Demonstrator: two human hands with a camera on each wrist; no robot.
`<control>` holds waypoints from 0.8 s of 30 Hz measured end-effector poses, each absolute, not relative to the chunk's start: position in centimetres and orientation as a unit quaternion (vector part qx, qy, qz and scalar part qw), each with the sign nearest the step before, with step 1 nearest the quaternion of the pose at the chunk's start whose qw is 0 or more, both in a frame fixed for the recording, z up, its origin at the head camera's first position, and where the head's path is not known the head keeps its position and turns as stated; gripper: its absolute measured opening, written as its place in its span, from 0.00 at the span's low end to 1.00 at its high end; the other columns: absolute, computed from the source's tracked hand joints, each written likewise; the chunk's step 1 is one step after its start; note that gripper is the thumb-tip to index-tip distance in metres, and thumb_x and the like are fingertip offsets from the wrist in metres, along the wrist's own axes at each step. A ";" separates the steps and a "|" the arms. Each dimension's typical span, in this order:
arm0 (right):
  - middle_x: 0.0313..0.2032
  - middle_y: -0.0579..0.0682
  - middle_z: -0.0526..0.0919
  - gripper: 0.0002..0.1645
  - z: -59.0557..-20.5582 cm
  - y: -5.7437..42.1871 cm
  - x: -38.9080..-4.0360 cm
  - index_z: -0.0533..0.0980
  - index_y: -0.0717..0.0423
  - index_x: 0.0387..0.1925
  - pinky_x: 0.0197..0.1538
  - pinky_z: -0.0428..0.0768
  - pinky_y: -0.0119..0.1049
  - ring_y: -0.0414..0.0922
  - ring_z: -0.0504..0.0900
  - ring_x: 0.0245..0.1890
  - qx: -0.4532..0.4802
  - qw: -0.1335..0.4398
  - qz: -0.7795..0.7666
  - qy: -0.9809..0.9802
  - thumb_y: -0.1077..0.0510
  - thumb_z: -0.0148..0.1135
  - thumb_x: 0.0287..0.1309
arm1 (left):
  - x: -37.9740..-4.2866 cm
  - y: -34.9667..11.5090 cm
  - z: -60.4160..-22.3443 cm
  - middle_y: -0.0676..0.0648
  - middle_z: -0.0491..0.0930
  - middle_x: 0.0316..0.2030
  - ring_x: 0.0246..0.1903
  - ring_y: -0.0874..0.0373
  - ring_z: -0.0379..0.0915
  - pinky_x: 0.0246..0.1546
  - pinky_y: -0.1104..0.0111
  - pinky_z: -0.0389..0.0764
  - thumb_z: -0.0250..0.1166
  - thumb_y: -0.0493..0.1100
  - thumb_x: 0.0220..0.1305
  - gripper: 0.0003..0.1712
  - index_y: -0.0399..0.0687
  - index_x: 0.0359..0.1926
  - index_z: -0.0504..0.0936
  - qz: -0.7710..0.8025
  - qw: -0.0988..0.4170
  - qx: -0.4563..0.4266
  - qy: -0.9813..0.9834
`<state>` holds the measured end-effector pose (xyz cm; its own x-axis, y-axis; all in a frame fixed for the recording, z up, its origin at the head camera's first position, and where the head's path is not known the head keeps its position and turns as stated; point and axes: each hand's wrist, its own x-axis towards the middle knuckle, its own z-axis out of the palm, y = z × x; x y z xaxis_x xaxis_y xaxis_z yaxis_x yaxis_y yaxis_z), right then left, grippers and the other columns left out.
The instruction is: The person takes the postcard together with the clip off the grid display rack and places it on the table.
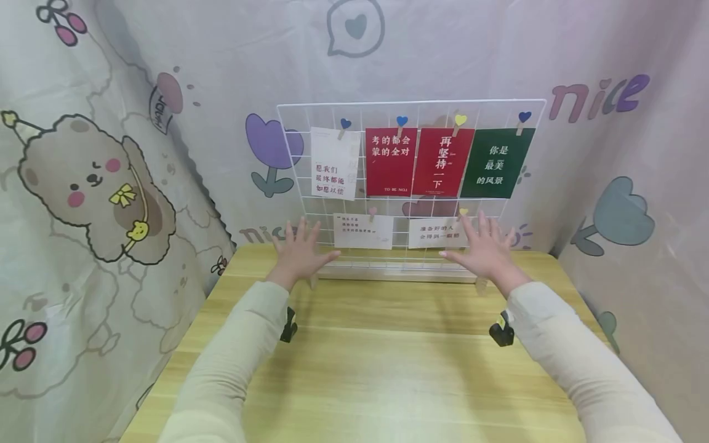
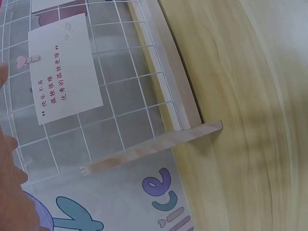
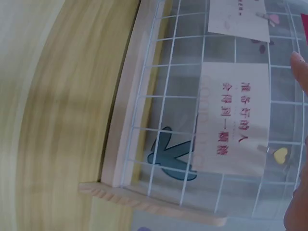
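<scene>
A white wire grid rack point(image 1: 410, 101) stands on a wooden base point(image 1: 393, 275) at the back of the table. Along its upper part hang a white card point(image 1: 332, 151), two red cards point(image 1: 391, 166) and a green card point(image 1: 490, 184), each under a heart-topped clip point(image 1: 524, 117). Two smaller white cards point(image 2: 65, 72) point(image 3: 231, 120) hang below. My left hand point(image 1: 299, 253), fingers spread, is in front of the grid's lower left corner. At the lower right, my right hand point(image 1: 488, 251) spreads its fingers too, overlapping the edge of one small card in the head view. Neither holds anything.
The wood-grain table point(image 1: 399, 369) stretches toward me from the rack. A printed curtain point(image 1: 210, 55) hangs behind and along both sides. Wooden feet point(image 2: 154, 147) jut out at the rack's ends. A black device point(image 1: 501, 330) shows under each wrist.
</scene>
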<state>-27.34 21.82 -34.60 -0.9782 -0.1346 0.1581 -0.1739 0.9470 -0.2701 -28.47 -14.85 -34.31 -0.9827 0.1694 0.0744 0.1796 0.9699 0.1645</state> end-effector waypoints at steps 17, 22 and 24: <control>0.65 0.58 0.32 0.59 -32.5 18.2 -27.9 0.40 0.47 0.65 0.48 0.17 0.61 0.57 0.28 0.62 0.136 0.079 0.126 -0.980 0.21 0.43 0.37 | -28.8 -15.5 -33.5 0.41 0.27 0.64 0.58 0.37 0.15 0.47 0.38 0.22 0.38 0.77 0.47 0.52 0.53 0.66 0.37 -0.092 0.035 -0.103 -0.990; 0.65 0.57 0.33 0.59 -32.1 17.3 -28.0 0.39 0.46 0.65 0.50 0.19 0.61 0.57 0.29 0.62 0.146 0.071 0.124 -0.979 0.22 0.45 0.38 | -28.9 -15.7 -33.1 0.40 0.27 0.64 0.58 0.37 0.16 0.47 0.38 0.22 0.34 0.79 0.45 0.54 0.53 0.66 0.36 -0.103 0.032 -0.102 -0.989; 0.65 0.57 0.33 0.59 -32.0 17.0 -28.0 0.39 0.46 0.65 0.51 0.21 0.61 0.57 0.30 0.62 0.154 0.070 0.125 -0.978 0.23 0.45 0.38 | -28.9 -15.8 -32.8 0.40 0.27 0.64 0.59 0.37 0.17 0.47 0.37 0.24 0.35 0.79 0.45 0.54 0.53 0.66 0.36 -0.111 0.030 -0.104 -0.988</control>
<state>-27.97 16.97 -32.03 -0.9428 -0.2833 0.1759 -0.3183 0.9216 -0.2220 -28.88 -15.77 -32.84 -0.9766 0.1981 0.0833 0.2117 0.9537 0.2135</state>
